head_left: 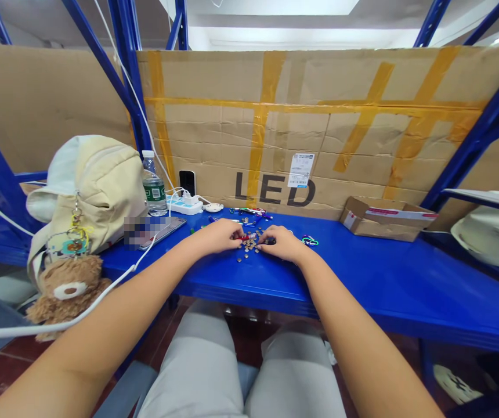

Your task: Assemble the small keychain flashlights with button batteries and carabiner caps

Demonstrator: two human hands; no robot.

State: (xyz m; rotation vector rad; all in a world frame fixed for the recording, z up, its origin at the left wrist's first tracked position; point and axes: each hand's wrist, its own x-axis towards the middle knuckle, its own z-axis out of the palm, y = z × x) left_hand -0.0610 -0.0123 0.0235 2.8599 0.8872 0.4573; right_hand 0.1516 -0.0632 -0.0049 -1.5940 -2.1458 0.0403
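Both hands are close together over the blue tabletop, fingers bent. My left hand [224, 235] is closed on a slim red tube [246, 237] with a paler end toward the right. In the fingers of my right hand [285, 244] is a small black piece [270, 240], whose kind I cannot make out. Between and just below the hands lie several small round metal discs [249, 246] that look like button cells. Beyond them is a loose row of thin coloured tubes [252, 217]. A green clip [310, 241] lies right of my right hand.
A cream backpack [105, 186] with a teddy bear [73, 284] stands left, beside a water bottle [154, 188], a flat phone [169, 229] and a power strip [184, 204]. A white cable [114, 284] crosses above my left forearm. An open cardboard box [386, 219] is at right; cardboard [214, 139] closes the back.
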